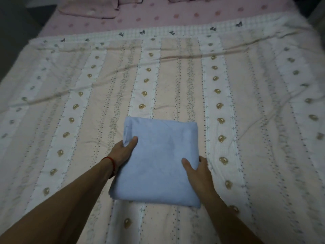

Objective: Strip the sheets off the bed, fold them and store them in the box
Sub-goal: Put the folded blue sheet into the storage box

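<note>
A light blue sheet (158, 161), folded into a thick rectangle, lies in the middle of the bed in the head view. My left hand (124, 150) grips its left edge, thumb on top and fingers tucked underneath. My right hand (197, 167) grips its right edge the same way, thumb on the blue cloth. A striped bedspread (246, 95) with small bears and flowers lies flat under the folded sheet and covers most of the bed. The box is not in view.
A pink spotted sheet (175, 16) shows at the head of the bed. Pink pillows (89, 7) lie at the far left of it. Dark floor borders the bed on the left (15, 32).
</note>
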Available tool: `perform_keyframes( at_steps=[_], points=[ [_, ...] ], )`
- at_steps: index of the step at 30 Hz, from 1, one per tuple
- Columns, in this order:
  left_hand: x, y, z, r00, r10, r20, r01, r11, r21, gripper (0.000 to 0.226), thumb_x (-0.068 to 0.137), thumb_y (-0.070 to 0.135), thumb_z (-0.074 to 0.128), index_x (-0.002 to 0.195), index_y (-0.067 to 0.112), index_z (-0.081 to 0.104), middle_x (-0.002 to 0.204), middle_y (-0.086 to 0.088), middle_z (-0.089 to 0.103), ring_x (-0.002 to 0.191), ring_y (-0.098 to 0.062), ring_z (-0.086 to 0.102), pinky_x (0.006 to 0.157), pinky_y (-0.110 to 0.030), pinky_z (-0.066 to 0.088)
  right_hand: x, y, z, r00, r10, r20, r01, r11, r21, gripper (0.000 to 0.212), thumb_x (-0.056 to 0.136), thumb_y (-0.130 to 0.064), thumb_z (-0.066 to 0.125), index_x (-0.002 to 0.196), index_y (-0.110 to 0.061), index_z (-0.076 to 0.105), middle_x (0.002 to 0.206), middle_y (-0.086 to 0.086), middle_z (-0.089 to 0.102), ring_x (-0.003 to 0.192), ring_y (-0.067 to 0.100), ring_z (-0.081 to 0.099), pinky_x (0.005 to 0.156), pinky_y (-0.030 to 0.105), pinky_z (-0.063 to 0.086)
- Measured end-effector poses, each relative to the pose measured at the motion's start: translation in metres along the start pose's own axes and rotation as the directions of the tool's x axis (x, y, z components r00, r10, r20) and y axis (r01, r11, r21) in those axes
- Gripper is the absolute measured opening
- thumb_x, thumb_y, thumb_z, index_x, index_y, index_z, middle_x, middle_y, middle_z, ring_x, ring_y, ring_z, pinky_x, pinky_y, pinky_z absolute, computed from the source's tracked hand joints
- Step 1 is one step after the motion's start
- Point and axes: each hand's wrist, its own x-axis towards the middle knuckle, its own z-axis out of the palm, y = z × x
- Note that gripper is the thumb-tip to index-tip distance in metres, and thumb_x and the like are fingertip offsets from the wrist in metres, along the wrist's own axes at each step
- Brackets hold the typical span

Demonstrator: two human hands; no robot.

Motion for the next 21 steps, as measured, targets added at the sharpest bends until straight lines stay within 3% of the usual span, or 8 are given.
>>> perform_keyframes(
  at_steps=[3,8,9,11,13,17,19,21],
  points=[
    [-0.043,0.018,0.000,0.993,0.111,-0.041,-0.111,0.994,-0.013,0.056,0.091,0.063,0.058,0.133,0.026,0.061,0.120,0.001,0.069,0.100,-0.018,0.067,0.083,-0.032,0.053,-0.015,-0.019,-0.029,0.981,0.130,0.143,-0.147,0.982,0.117,0.050,0.087,-0.042,0.076,0.126,-0.013,0.061,0.114,0.003,0.071,0.095,0.020,0.070,0.085,0.038,0.059],
    [-0.132,0.056,0.003,0.984,0.158,0.080,-0.149,0.984,-0.100,0.046,0.092,0.062,0.058,0.130,0.036,0.058,0.119,0.008,0.069,0.104,-0.016,0.068,0.086,-0.034,0.055,-0.094,-0.041,-0.093,0.978,0.107,0.179,-0.161,0.932,0.324,0.044,0.087,-0.017,0.078,0.126,-0.014,0.057,0.113,0.005,0.072,0.090,0.024,0.074,0.065,0.031,0.059],
    [-0.149,0.066,0.007,0.978,0.159,0.132,-0.145,0.983,-0.110,0.043,0.092,0.060,0.058,0.129,0.038,0.057,0.119,0.010,0.068,0.105,-0.016,0.067,0.087,-0.034,0.055,-0.114,-0.043,-0.110,0.979,0.099,0.176,-0.160,0.911,0.380,0.044,0.087,-0.014,0.078,0.126,-0.013,0.059,0.113,0.008,0.073,0.090,0.024,0.075,0.065,0.032,0.060],
    [-0.183,0.089,0.021,0.954,0.199,0.226,-0.174,0.977,-0.127,0.038,0.095,0.055,0.059,0.129,0.040,0.054,0.119,0.013,0.067,0.107,-0.014,0.066,0.087,-0.031,0.055,-0.156,-0.046,-0.145,0.987,0.072,0.141,-0.129,0.881,0.454,0.051,0.084,-0.022,0.078,0.131,-0.014,0.060,0.117,0.009,0.074,0.100,0.028,0.074,0.080,0.042,0.061],
    [-0.217,0.116,0.040,0.907,0.247,0.343,-0.217,0.968,-0.124,0.040,0.094,0.055,0.060,0.130,0.039,0.055,0.120,0.014,0.067,0.107,-0.013,0.066,0.087,-0.031,0.055,-0.205,-0.050,-0.185,0.998,0.037,0.057,-0.061,0.867,0.494,0.055,0.082,-0.034,0.076,0.133,-0.018,0.061,0.120,0.006,0.074,0.107,0.028,0.072,0.094,0.049,0.057],
    [-0.274,0.145,0.091,0.771,0.272,0.576,-0.265,0.959,-0.099,0.047,0.091,0.063,0.059,0.134,0.046,0.050,0.123,0.014,0.068,0.108,-0.015,0.069,0.097,-0.042,0.054,-0.294,-0.032,-0.248,0.979,0.040,-0.199,0.061,0.876,0.479,0.053,0.084,-0.037,0.075,0.134,-0.027,0.060,0.122,-0.002,0.073,0.107,0.021,0.072,0.095,0.047,0.057],
    [-0.309,0.154,0.129,0.654,0.235,0.719,-0.265,0.961,-0.072,0.049,0.089,0.064,0.061,0.134,0.048,0.050,0.124,0.011,0.070,0.108,-0.019,0.070,0.097,-0.044,0.054,-0.348,-0.011,-0.269,0.913,0.086,-0.399,0.145,0.845,0.514,0.051,0.086,-0.033,0.077,0.133,-0.028,0.058,0.121,-0.003,0.073,0.105,0.019,0.073,0.090,0.043,0.059],
    [-0.328,0.153,0.158,0.585,0.171,0.793,-0.252,0.967,-0.023,0.054,0.082,0.060,0.064,0.132,0.042,0.055,0.123,0.002,0.072,0.107,-0.026,0.071,0.099,-0.052,0.053,-0.390,0.007,-0.272,0.840,0.140,-0.524,0.198,0.821,0.536,0.044,0.089,-0.026,0.075,0.130,-0.029,0.057,0.118,-0.003,0.073,0.100,0.017,0.073,0.077,0.031,0.061]
  ],
)
